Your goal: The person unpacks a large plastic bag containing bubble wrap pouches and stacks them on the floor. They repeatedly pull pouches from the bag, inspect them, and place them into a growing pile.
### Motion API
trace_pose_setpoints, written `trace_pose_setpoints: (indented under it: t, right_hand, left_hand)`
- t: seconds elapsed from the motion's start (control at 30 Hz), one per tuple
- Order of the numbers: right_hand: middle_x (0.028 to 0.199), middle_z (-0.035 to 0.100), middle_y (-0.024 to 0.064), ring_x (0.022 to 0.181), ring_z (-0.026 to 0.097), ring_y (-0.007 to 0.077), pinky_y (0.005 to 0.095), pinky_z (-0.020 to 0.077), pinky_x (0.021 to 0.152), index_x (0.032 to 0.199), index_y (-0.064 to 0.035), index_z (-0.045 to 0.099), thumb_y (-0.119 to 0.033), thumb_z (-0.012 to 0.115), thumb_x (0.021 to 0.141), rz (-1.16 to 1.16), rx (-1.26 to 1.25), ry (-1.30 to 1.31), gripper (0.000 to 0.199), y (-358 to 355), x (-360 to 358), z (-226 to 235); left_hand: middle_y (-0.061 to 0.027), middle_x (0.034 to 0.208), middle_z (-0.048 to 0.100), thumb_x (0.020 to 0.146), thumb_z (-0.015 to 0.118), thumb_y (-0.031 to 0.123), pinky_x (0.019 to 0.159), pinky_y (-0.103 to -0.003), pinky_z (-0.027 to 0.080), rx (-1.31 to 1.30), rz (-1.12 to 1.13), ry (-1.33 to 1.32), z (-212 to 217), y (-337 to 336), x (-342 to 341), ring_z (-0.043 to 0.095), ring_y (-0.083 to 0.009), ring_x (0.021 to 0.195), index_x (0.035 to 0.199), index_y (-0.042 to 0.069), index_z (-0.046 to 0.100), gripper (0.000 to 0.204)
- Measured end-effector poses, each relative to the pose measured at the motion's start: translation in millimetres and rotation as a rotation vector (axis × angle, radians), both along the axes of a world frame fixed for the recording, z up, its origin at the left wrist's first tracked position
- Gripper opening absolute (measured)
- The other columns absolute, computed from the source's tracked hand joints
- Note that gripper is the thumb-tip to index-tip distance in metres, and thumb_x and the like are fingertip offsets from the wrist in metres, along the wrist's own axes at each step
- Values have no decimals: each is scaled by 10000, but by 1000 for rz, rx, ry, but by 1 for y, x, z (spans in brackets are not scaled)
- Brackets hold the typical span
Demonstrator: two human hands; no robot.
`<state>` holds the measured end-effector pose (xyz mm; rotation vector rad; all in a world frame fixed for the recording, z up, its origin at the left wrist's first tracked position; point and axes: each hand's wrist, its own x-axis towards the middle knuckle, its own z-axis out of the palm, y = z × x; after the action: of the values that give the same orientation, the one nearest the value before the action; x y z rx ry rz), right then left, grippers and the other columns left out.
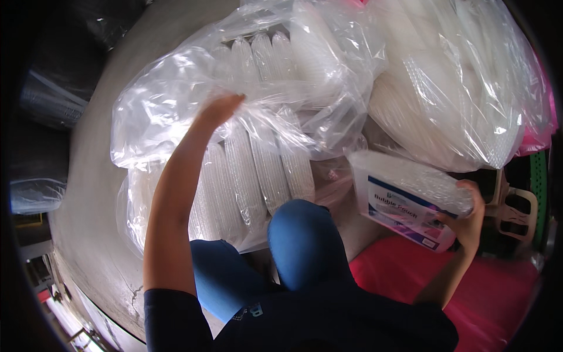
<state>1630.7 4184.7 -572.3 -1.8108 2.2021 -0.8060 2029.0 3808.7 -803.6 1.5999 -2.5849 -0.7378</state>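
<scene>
My right hand (468,218) is closed round the right end of a clear pack of bubble-wrap pouches (410,188) with a blue, white and purple printed label. The pack is tilted, held above the floor to the right of my knees. My left hand (221,110), smeared by motion, is over a large clear plastic bag (170,100) in front of me. Whether its fingers grip the film cannot be made out. Several white bubble-wrap bundles (237,176) lie side by side in the bag, some seen through crumpled film.
A bulging clear bag of white bubble wrap (434,76) stands at the far right. Below it lies a red sheet (399,276), beside a beige plastic frame (516,211) and a green perforated strip (537,188). Dark wrapped stacks (53,100) line the left, across the grey floor (97,217).
</scene>
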Motion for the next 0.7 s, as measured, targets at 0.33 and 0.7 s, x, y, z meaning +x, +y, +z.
trace_pose_setpoints:
  t: [0.33,0.7]
  right_hand:
    - [878,540,111,790,566,269,353,455,692,915,-37,506,-275,853,553,-416,-308,-125,555,-72,56,-240]
    - [1219,467,159,1159,431,346,423,340,993,1272,-82,389,-287,765,660,-100,187,-993,747,-86,26,-362]
  left_hand:
    - [-195,1210,406,818,574,79,957,-380,292,-1066,320,867,80,108,-114,363,-302,1144,1265,0,370,498]
    - [21,1166,533,797,560,505,1031,-520,225,-161,-789,194,-78,198,-170,394,-192,1217,1018,168,601,405]
